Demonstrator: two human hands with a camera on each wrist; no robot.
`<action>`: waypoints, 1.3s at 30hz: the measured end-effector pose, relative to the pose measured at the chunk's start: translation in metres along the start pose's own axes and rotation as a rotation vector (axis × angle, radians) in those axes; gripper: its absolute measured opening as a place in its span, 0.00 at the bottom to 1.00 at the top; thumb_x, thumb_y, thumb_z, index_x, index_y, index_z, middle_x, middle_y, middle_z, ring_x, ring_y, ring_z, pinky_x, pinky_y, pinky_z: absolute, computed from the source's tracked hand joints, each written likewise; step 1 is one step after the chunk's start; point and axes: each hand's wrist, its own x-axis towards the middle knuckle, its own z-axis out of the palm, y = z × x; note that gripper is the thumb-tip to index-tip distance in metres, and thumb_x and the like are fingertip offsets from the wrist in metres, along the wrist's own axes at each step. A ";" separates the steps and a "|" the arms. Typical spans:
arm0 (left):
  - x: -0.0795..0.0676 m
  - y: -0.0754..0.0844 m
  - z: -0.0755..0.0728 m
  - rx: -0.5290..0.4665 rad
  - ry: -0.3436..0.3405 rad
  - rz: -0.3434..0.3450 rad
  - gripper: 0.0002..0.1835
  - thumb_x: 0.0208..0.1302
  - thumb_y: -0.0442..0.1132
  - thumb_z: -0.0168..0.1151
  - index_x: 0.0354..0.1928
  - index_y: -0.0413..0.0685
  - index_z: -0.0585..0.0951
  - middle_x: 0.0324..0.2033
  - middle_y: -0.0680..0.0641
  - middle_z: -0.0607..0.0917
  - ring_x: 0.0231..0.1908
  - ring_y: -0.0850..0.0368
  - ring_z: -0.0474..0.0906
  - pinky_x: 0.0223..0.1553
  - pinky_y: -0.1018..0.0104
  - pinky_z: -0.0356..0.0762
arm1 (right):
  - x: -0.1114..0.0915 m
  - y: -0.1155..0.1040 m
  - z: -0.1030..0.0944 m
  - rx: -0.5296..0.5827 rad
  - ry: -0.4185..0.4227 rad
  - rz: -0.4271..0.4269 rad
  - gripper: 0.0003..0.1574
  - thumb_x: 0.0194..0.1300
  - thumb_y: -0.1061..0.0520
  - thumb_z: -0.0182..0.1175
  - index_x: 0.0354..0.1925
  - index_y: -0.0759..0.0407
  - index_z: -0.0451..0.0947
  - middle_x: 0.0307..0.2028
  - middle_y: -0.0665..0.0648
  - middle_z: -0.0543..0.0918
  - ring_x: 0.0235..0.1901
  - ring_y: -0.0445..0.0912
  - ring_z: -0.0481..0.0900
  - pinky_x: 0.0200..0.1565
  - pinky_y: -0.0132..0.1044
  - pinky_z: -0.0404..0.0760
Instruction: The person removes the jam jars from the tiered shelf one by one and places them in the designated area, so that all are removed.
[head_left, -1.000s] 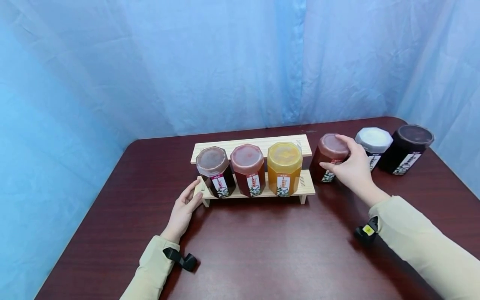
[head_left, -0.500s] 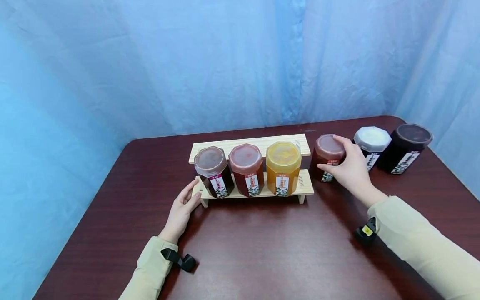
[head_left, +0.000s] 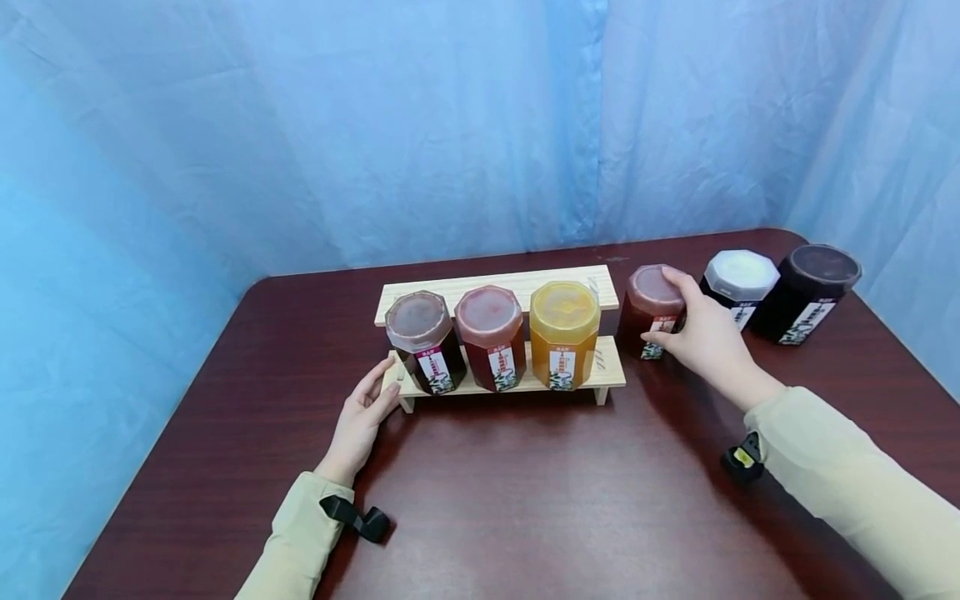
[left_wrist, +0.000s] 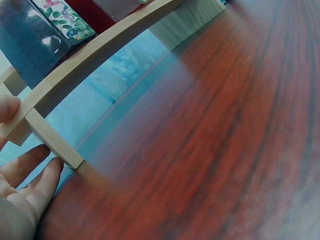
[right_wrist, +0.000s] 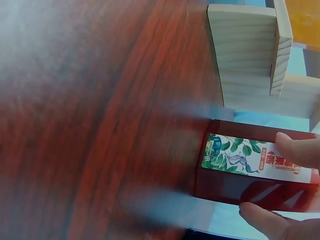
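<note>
My left hand (head_left: 360,421) holds the left end of a two-step wooden rack (head_left: 615,367). In the left wrist view its thumb lies on the board and its fingers touch the rack's leg (left_wrist: 57,142). On the lower step stand a dark jar (head_left: 420,321), a red jar (head_left: 490,317) and a yellow jar (head_left: 565,312), all octagonal with labels. My right hand (head_left: 708,337) grips another red jar (head_left: 641,321) near its top, just right of the rack. In the right wrist view this jar (right_wrist: 235,190) stands on the table, thumb on its label.
Right of the gripped jar stand a dark jar with a white lid (head_left: 741,275) and a black jar (head_left: 795,304). The dark red wooden table (head_left: 525,492) reaches back to a pale blue curtain (head_left: 420,133). The rack's upper step (head_left: 480,279) lies behind the jars.
My right hand and the red jar it grips have shifted slightly left, nearer the rack. My left hand stays on the rack's end.
</note>
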 end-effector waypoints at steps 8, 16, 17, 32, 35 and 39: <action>0.000 0.000 0.000 -0.002 -0.001 -0.006 0.28 0.69 0.30 0.50 0.70 0.40 0.59 0.68 0.40 0.61 0.48 0.73 0.74 0.49 0.78 0.74 | 0.010 0.000 0.001 -0.041 -0.012 0.053 0.57 0.51 0.57 0.71 0.71 0.56 0.51 0.48 0.79 0.75 0.40 0.70 0.77 0.42 0.63 0.75; 0.001 0.001 0.000 0.010 -0.002 0.000 0.28 0.70 0.29 0.49 0.70 0.40 0.59 0.68 0.39 0.61 0.50 0.74 0.73 0.51 0.78 0.73 | 0.014 -0.001 0.002 -0.051 -0.034 0.067 0.57 0.53 0.55 0.70 0.72 0.54 0.48 0.48 0.79 0.75 0.36 0.69 0.79 0.38 0.62 0.77; 0.001 0.001 0.000 0.011 -0.003 0.002 0.28 0.70 0.29 0.49 0.70 0.40 0.59 0.69 0.40 0.61 0.51 0.74 0.72 0.51 0.78 0.73 | 0.015 -0.001 0.002 -0.052 -0.035 0.067 0.57 0.53 0.55 0.70 0.72 0.54 0.48 0.48 0.79 0.75 0.35 0.69 0.79 0.38 0.62 0.77; 0.001 0.000 0.000 0.013 0.009 -0.009 0.28 0.70 0.30 0.50 0.70 0.41 0.60 0.68 0.40 0.62 0.51 0.74 0.72 0.51 0.78 0.74 | 0.016 0.005 0.002 -0.041 -0.039 0.031 0.59 0.53 0.53 0.71 0.73 0.53 0.46 0.48 0.78 0.76 0.36 0.69 0.79 0.39 0.62 0.76; 0.001 0.000 0.000 0.018 0.015 -0.010 0.28 0.70 0.30 0.50 0.70 0.41 0.60 0.68 0.39 0.63 0.51 0.74 0.72 0.51 0.77 0.74 | 0.015 0.006 0.002 -0.029 -0.034 0.033 0.59 0.53 0.53 0.71 0.73 0.52 0.46 0.48 0.78 0.75 0.37 0.69 0.78 0.40 0.63 0.76; 0.000 0.000 0.000 0.027 0.019 -0.014 0.28 0.70 0.30 0.50 0.70 0.42 0.60 0.67 0.39 0.63 0.51 0.74 0.72 0.51 0.77 0.74 | 0.014 0.006 -0.001 -0.005 -0.049 0.060 0.59 0.54 0.52 0.70 0.74 0.50 0.45 0.52 0.77 0.74 0.41 0.68 0.78 0.43 0.63 0.76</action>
